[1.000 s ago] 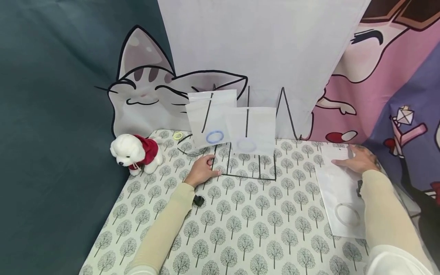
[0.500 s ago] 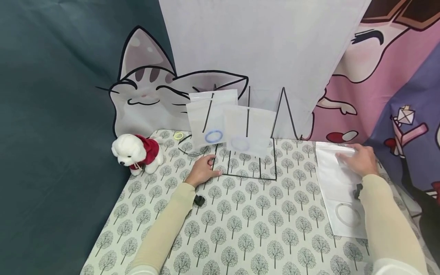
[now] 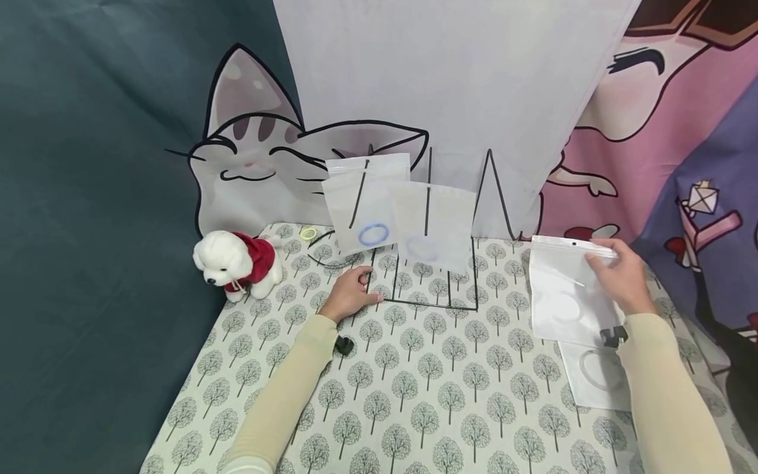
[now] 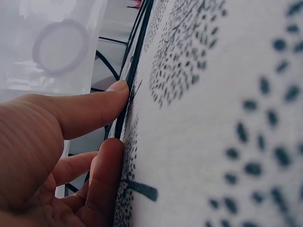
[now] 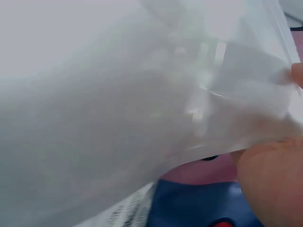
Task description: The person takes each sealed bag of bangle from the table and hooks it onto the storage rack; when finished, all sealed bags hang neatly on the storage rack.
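Observation:
A black wire display rack [image 3: 432, 305] stands at the back of the table, with upright hooks. My left hand [image 3: 346, 293] holds its front left corner; in the left wrist view, thumb and finger meet the black wire [image 4: 135, 59]. Two translucent zip bags hang on the hooks: one [image 3: 349, 197] holds a blue ring [image 3: 374, 234], the other [image 3: 450, 217] a pale ring. At the right, my right hand [image 3: 622, 276] pinches the top corner of another zip bag [image 3: 547, 276], raised and hole-punched near its top. That bag fills most of the right wrist view [image 5: 94, 118].
Beneath the raised bag lies another bag [image 3: 583, 392] with a pale ring. A white plush dog [image 3: 216, 260] in a red hoodie sits at the back left. Near it lies a yellow ring [image 3: 308, 234]. Printed cloth hangs behind the tree-patterned table [image 3: 414, 395].
My right hand has lifted the top zip bag off the one below and drawn it slightly left. The hanging bags sway a little. My left hand stays at the rack corner.

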The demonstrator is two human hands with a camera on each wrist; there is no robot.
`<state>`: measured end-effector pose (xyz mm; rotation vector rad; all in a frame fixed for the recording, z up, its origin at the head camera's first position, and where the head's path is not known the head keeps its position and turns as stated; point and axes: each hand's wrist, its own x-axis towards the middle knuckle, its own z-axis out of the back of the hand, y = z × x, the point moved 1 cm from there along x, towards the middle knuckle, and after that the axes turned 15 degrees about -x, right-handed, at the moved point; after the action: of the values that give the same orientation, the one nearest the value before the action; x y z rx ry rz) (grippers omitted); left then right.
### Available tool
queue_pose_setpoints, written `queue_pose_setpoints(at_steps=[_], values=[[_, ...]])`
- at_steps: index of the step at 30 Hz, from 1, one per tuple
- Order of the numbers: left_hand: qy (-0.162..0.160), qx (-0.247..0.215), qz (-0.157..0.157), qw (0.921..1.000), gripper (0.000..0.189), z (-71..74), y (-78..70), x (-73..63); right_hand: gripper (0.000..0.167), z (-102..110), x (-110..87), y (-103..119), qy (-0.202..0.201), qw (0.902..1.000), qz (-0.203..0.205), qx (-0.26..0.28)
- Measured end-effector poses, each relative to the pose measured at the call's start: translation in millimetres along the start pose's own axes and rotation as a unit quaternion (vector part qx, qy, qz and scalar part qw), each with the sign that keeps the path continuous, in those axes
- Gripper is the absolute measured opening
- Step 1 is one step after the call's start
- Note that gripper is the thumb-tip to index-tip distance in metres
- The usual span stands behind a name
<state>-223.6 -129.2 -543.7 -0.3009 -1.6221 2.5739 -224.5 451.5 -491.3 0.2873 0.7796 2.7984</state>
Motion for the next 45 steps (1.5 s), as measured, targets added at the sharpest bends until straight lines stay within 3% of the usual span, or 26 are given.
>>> queue_pose_setpoints(at_steps=[4, 11, 18, 22, 25, 30, 33, 35, 41, 45], values=[[0.004, 0.002, -0.002, 1.0000, 0.084, -0.9, 0.6, 0.7, 0.046, 9, -14.4, 15, -0.031, 0.9989, 0.013, 0.034], [-0.001, 0.017, 0.000, 0.9999, 0.085, 0.0, 3.2, 1.3, 0.040, 25, -43.8, 52, -0.050, 0.9937, 0.052, 0.086], [-0.005, 0.008, 0.001, 1.0000, 0.084, 1.1, 2.1, 1.1, 0.040, 33, -66.7, 89, -0.070, 0.9745, 0.127, 0.171], [-0.003, 0.002, 0.000, 1.0000, 0.085, 0.4, 0.9, 0.2, 0.039, 35, -79.2, 109, -0.050, 0.9485, 0.160, 0.269], [-0.004, -0.001, 0.001, 1.0000, 0.085, -0.3, 1.0, -0.1, 0.039, 36, -86.9, 124, -0.031, 0.9219, 0.194, 0.334], [-0.005, -0.002, 0.003, 1.0000, 0.084, -0.7, 1.6, 0.0, 0.038, 34, -94.6, 147, -0.044, 0.8783, 0.279, 0.386], [-0.001, -0.005, 0.004, 1.0000, 0.083, -0.7, 0.8, 0.5, 0.037, 32, -97.6, 160, -0.061, 0.8630, 0.324, 0.383], [0.002, -0.006, 0.007, 1.0000, 0.083, -0.9, 0.0, 1.0, 0.038, 31, -100.1, 167, -0.067, 0.8608, 0.339, 0.374], [0.001, -0.005, 0.014, 0.9999, 0.084, -1.3, -1.2, 1.4, 0.040, 27, -108.9, 186, -0.091, 0.8687, 0.374, 0.311], [-0.002, -0.008, 0.017, 0.9998, 0.083, -1.2, -1.5, 0.9, 0.041, 22, -113.4, 201, -0.086, 0.8615, 0.396, 0.306]])
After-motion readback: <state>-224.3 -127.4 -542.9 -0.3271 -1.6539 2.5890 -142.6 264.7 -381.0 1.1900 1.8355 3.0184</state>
